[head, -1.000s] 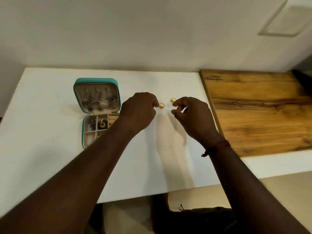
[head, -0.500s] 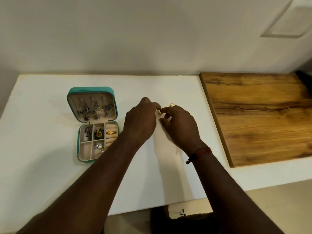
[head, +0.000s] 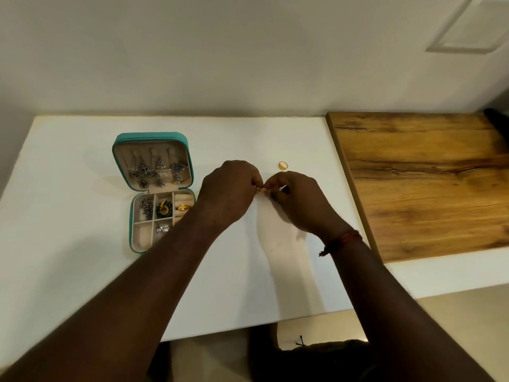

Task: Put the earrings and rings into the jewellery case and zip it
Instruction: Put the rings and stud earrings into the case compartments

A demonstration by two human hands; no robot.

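Observation:
A teal jewellery case (head: 150, 140) lies open on the white table, its lid propped up with several silver earrings hung inside. The tray below holds earrings, a green-and-gold piece and a gold ring (head: 183, 207). Right of the case, my left hand (head: 228, 191) and my right hand (head: 297, 201) meet fingertip to fingertip and both pinch a small gold ring (head: 260, 189) just above the table. A second gold ring (head: 283, 165) lies loose on the table beyond my right hand.
The white table (head: 68, 271) runs to a wall at the back. A wooden board (head: 429, 183) covers its right end. The table's front edge is close to my body.
My hands came together from apart; the gold ring my left hand held is now pinched by both. The other ring stays on the table.

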